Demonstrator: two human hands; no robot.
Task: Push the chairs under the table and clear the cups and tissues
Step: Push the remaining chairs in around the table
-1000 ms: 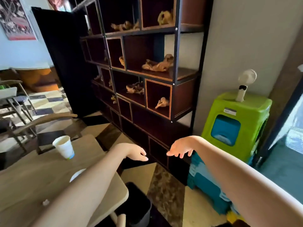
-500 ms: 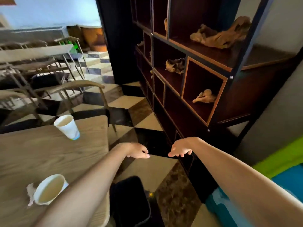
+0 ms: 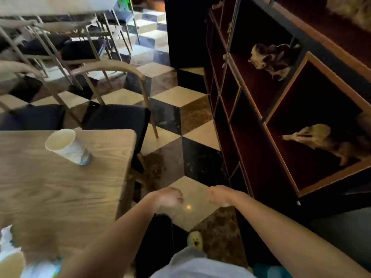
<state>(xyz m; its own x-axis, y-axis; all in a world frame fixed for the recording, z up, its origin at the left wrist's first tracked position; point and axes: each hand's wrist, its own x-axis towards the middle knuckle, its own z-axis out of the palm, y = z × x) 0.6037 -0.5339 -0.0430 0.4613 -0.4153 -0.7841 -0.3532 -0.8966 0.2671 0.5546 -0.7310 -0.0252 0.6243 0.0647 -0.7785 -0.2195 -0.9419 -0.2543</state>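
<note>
Closest to you, both forearms reach forward over the checkered floor [image 3: 178,97], holding nothing. Your left hand [image 3: 167,197] hangs at about 6 o'clock with its fingers curled loosely downward, and your right hand [image 3: 219,195] sits just beside it, fingers likewise bent in, though blur hides whether they are fully closed. At 8 o'clock, on the near corner of the wooden table [image 3: 60,187], a crumpled tissue [image 3: 6,240] lies touching a paper cup [image 3: 11,264] cut off by the frame edge. Farther along the tabletop, toward 10 o'clock, a second paper cup [image 3: 67,146] stands upright near the far edge. Beyond that edge a chair [image 3: 116,115] with a dark seat stands pulled out from the table, another chair [image 3: 30,117] to its left. At 2 o'clock a dark shelf unit [image 3: 267,121] lines the wall.
</note>
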